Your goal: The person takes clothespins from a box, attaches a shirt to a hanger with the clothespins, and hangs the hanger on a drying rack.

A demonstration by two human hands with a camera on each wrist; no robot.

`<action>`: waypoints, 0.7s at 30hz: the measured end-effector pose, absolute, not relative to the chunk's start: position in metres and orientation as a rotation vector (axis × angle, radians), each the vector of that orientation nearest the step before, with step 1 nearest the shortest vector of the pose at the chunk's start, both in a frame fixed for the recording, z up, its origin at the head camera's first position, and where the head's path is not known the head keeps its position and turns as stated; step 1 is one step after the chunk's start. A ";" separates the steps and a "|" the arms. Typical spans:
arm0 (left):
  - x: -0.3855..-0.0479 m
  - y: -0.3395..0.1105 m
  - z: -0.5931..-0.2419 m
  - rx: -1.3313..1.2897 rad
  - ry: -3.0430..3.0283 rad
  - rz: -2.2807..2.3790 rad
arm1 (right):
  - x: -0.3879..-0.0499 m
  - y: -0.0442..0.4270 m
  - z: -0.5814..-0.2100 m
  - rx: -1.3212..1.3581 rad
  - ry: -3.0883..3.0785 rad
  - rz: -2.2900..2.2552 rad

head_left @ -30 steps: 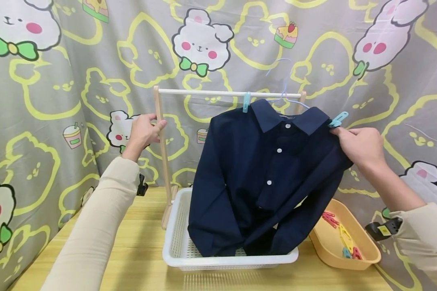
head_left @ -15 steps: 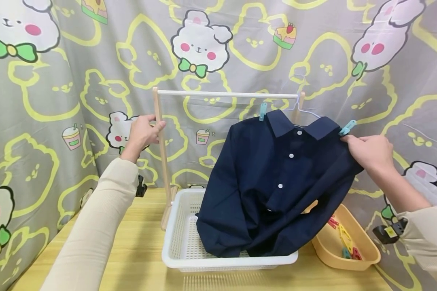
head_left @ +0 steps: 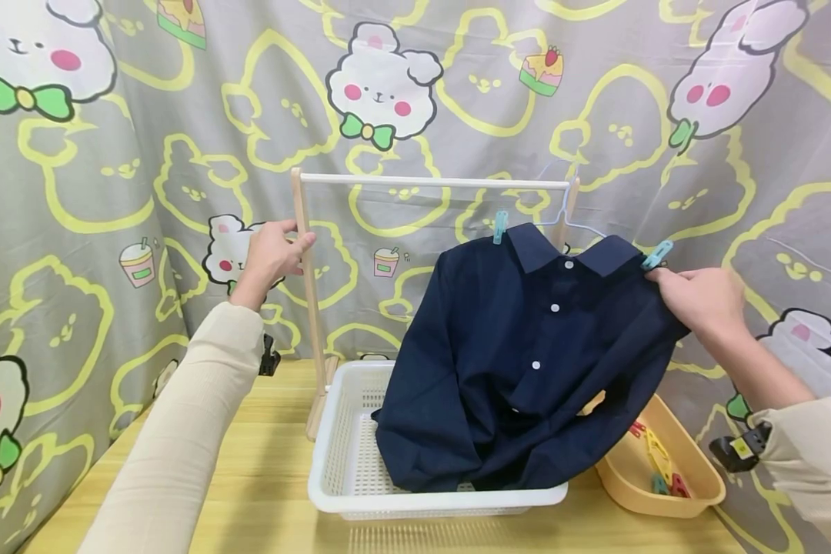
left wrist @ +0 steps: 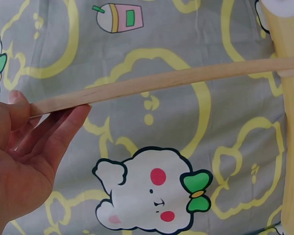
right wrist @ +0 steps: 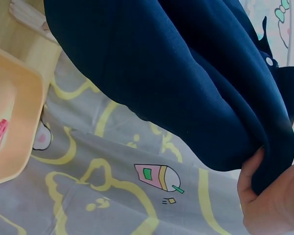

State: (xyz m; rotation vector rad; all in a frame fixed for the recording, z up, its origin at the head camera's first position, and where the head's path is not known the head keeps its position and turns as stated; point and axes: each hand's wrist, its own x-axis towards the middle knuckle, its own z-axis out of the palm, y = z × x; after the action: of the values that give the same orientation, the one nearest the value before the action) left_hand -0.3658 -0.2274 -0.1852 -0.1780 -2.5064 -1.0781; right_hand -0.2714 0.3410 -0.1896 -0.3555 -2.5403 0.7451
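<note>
Right hand (head_left: 710, 302) grips navy shirt (head_left: 502, 338); yellow wrist label (head_left: 741, 447) illegible.

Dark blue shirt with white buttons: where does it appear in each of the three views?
Head: the dark blue shirt with white buttons is right of centre, gripped by the right hand.
Left wrist: not in it.
Right wrist: from the top to the lower right, where the same hand grips it.
Shared landmark: the grey fabric curtain with yellow outlines.

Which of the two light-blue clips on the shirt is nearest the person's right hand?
The tilted clip, close by the right hand; the other clip stands nearly upright, beyond the collar.
</note>
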 end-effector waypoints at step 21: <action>-0.365 -0.226 -0.186 -0.194 -2.482 -1.116 | -0.273 0.345 -0.209 -0.391 -2.578 0.727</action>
State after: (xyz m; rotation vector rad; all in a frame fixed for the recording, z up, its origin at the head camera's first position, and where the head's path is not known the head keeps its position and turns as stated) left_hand -0.3649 -0.2259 -0.1863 -0.1937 -2.4824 -1.1158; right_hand -0.2731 0.3452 -0.2086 -0.3914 -2.5779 0.7272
